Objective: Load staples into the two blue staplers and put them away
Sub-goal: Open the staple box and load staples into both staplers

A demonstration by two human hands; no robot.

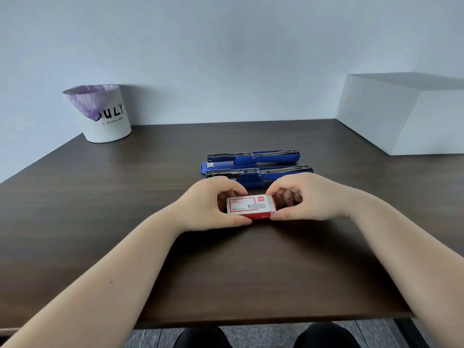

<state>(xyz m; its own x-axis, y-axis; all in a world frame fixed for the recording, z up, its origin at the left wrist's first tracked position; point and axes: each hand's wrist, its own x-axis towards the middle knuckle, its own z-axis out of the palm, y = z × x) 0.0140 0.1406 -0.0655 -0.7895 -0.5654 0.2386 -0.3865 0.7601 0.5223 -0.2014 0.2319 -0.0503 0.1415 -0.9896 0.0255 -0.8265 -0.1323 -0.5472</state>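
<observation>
Gripping a red staple box (247,207) at either end: left hand (208,205), right hand (305,197), fingers curled around it. Two blue staplers (253,158) lie opened flat just beyond, on the dark table (100,209).

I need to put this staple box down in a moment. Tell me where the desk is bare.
Bare desk lies left of the left hand, from the white bin down to the near edge, and also right of the right hand, below the white box. It is crowded just behind the staple box, where the two blue staplers lie open.
</observation>
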